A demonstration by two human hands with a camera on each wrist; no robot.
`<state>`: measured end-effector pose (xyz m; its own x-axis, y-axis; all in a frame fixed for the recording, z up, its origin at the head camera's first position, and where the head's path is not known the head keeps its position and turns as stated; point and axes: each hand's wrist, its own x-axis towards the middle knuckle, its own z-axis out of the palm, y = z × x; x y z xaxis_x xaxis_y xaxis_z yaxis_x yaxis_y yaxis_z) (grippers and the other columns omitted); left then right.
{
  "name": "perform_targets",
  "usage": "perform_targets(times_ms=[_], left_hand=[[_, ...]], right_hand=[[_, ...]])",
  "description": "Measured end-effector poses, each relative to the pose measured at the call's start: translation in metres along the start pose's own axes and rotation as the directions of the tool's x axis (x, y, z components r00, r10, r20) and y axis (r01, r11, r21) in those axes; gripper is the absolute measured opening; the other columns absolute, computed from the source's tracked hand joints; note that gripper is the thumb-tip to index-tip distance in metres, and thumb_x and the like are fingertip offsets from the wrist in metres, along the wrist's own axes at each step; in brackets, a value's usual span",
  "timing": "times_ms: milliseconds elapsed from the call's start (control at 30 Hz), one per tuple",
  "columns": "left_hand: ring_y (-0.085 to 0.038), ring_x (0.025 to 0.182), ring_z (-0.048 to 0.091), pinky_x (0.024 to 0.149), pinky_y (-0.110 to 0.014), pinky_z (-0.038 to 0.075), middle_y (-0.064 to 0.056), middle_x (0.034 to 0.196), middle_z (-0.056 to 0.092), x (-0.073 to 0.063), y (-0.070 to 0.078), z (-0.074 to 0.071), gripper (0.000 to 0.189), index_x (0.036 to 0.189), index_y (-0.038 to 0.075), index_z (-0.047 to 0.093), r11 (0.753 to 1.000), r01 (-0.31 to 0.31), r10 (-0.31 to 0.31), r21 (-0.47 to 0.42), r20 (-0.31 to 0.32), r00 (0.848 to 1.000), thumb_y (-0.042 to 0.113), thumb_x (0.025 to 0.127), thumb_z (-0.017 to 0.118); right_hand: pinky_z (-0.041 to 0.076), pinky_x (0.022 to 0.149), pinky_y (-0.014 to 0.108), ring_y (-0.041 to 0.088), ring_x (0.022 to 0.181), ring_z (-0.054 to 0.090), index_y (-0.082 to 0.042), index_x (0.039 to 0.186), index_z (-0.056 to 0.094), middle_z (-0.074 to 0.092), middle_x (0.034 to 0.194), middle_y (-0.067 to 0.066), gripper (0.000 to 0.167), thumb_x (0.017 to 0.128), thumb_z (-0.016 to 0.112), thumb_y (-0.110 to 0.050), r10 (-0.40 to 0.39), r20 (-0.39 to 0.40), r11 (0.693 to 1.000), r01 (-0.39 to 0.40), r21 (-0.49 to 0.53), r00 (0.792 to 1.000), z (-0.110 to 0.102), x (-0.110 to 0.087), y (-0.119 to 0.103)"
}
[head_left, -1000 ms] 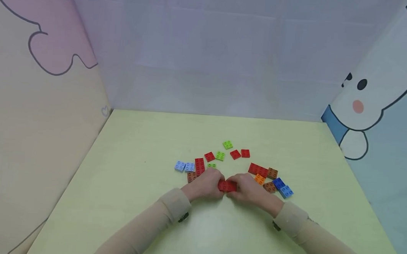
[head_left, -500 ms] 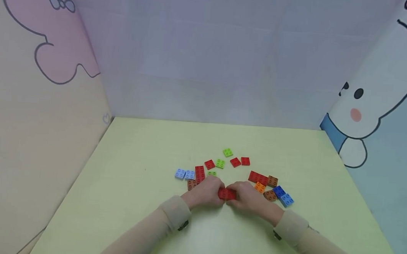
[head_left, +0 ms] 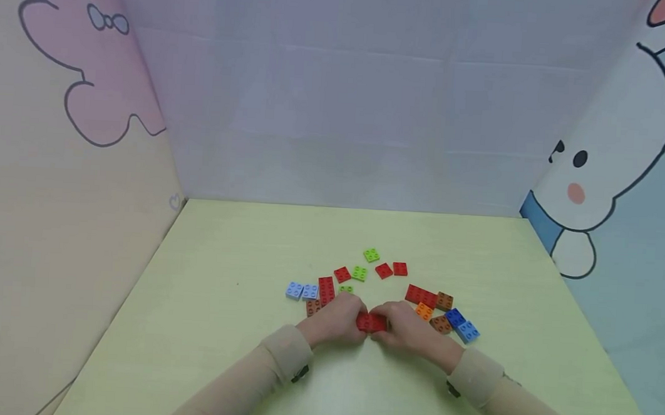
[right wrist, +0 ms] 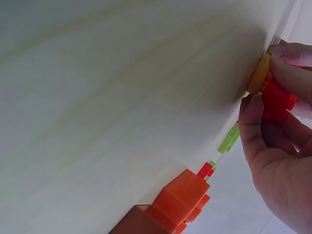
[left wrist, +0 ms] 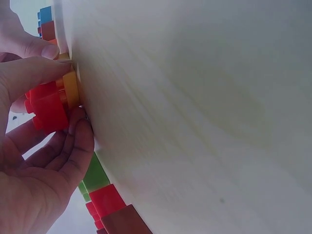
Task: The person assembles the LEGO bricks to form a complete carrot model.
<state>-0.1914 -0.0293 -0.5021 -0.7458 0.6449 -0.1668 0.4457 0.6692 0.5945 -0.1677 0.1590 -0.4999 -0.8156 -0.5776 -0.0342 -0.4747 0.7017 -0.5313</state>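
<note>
In the head view, my left hand (head_left: 338, 320) and right hand (head_left: 402, 324) meet close to the tabletop. Between them is a red toy building brick (head_left: 371, 323), which both hands pinch from opposite sides. The wrist views show a yellow brick (left wrist: 71, 87) directly beneath the red brick (left wrist: 48, 107), against the table. The fingers cover part of both bricks, so whether they are pressed fully together is hard to tell. Beside the left hand lie a brown brick (head_left: 313, 307) and a long red brick (head_left: 326, 290). An orange brick (head_left: 424, 311) lies beside the right hand.
Light blue bricks (head_left: 294, 290) lie at the left of the pale green table (head_left: 229, 246). Green bricks (head_left: 371, 255) and small red bricks (head_left: 400, 269) lie beyond the hands. Right of them are a long red brick (head_left: 420, 297), brown bricks (head_left: 444, 301) and blue bricks (head_left: 467, 332).
The head view has tilted, so the whole scene sits lower in it. Both hands keep their hold on the red brick, with hardly any movement against the table.
</note>
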Motion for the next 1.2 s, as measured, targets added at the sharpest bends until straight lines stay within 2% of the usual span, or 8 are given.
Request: perform_targets(times_ms=[600,1000,1200], left_hand=[[-0.009,0.055,0.046,0.048,-0.024,0.038,0.004,0.057,0.049,-0.004,0.0,0.011,0.014,0.07,0.018,0.064,0.998,0.014,-0.013,-0.054,0.017,1.0,0.014,0.077,0.075],[-0.008,0.048,0.041,0.047,-0.023,0.034,0.005,0.049,0.041,-0.001,0.0,-0.002,0.02,0.064,0.018,0.062,0.998,-0.03,0.031,-0.051,0.014,0.999,0.013,0.08,0.071],[-0.009,0.049,0.041,0.047,-0.023,0.033,0.004,0.05,0.039,0.004,-0.007,-0.001,0.021,0.062,0.017,0.06,0.998,-0.053,0.053,-0.039,0.004,0.999,0.013,0.081,0.07]], right_hand=[[0.046,0.062,0.025,0.007,0.069,0.052,-0.009,0.107,0.07,0.06,0.082,-0.012,0.029,0.081,0.077,-0.02,-0.003,0.031,1.0,0.002,0.026,1.0,0.004,-0.009,0.0],[0.046,0.062,0.024,0.008,0.068,0.052,-0.009,0.105,0.07,0.063,0.083,-0.01,0.027,0.081,0.078,-0.017,-0.048,-0.006,0.999,0.048,-0.009,0.999,-0.003,-0.001,0.0],[0.046,0.063,0.025,0.008,0.07,0.053,-0.009,0.107,0.07,0.063,0.084,-0.01,0.028,0.081,0.077,-0.017,-0.023,0.003,1.0,0.023,-0.012,1.0,-0.002,0.006,0.004]])
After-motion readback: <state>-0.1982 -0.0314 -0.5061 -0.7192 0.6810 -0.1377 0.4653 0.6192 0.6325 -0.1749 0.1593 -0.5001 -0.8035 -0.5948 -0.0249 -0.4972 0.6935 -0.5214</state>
